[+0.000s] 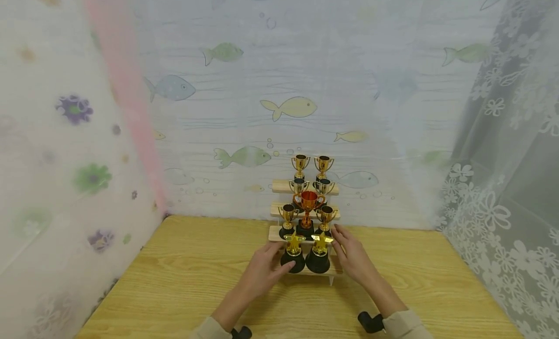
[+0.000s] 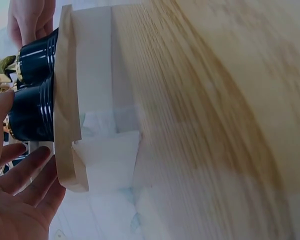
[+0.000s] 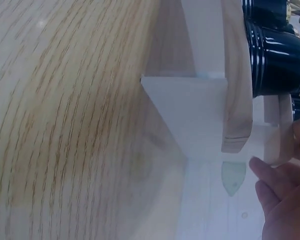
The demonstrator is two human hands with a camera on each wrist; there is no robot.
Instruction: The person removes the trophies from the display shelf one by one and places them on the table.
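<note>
A tiered stand (image 1: pixel 276 233) with pale wooden shelves and white supports holds several small trophies. Two star trophies, the left one (image 1: pixel 293 260) and the right one (image 1: pixel 318 260), sit on the lowest shelf on black bases. Higher up is a copper-coloured cup trophy (image 1: pixel 308 201) among gold and silver cups. My left hand (image 1: pixel 263 269) is at the stand's left end, thumb beside the left star trophy's base. Its fingers (image 2: pixel 27 172) extend by the end of the lowest shelf (image 2: pixel 66 115). At the right end, my right hand (image 1: pixel 354 254) has its fingertips near a higher shelf (image 3: pixel 286 131).
The stand is on a wood-grain table (image 1: pixel 196 261), close to a white curtain (image 1: pixel 227 115) printed with fish. A flowered curtain (image 1: pixel 57 135) hangs on the left, a lace one (image 1: pixel 493 212) on the right. Black devices (image 1: pixel 370 322) are worn at both wrists.
</note>
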